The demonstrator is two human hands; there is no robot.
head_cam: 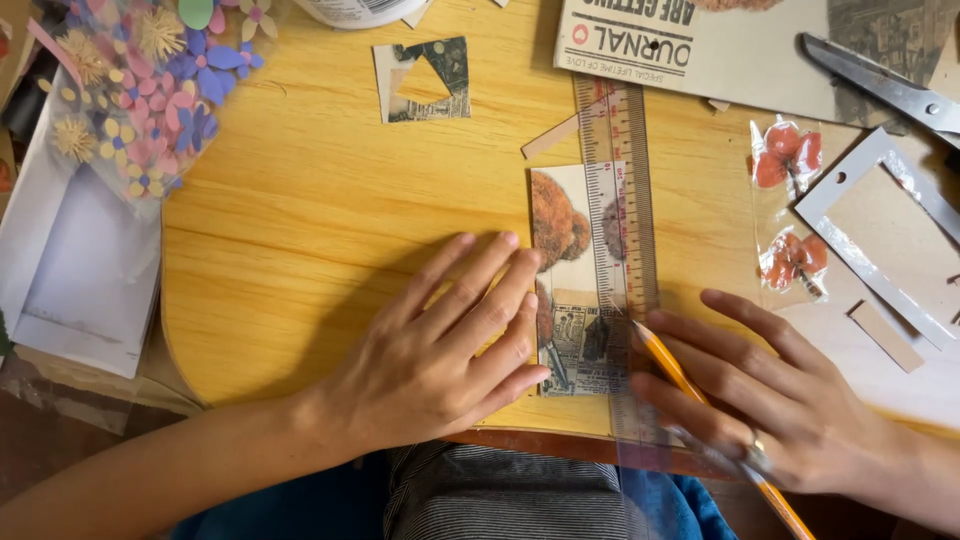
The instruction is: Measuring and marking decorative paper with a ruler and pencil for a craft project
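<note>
Left hand (440,350) flat on paper strip (570,290); right hand (770,400) grips pencil (690,395) beside ruler (625,250).

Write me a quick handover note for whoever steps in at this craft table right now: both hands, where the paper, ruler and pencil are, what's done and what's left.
Left hand: flat, fingers spread, pressing the left edge of the collage paper strip on the wooden table.
Right hand: holding the yellow pencil, tip at the edge of the clear ruler.
The ruler lies lengthwise over the strip's right part.
Scissors lie at the upper right, untouched.
Done: strip and ruler aligned, pencil placed.
Left: no drawn line can be made out yet.
</note>
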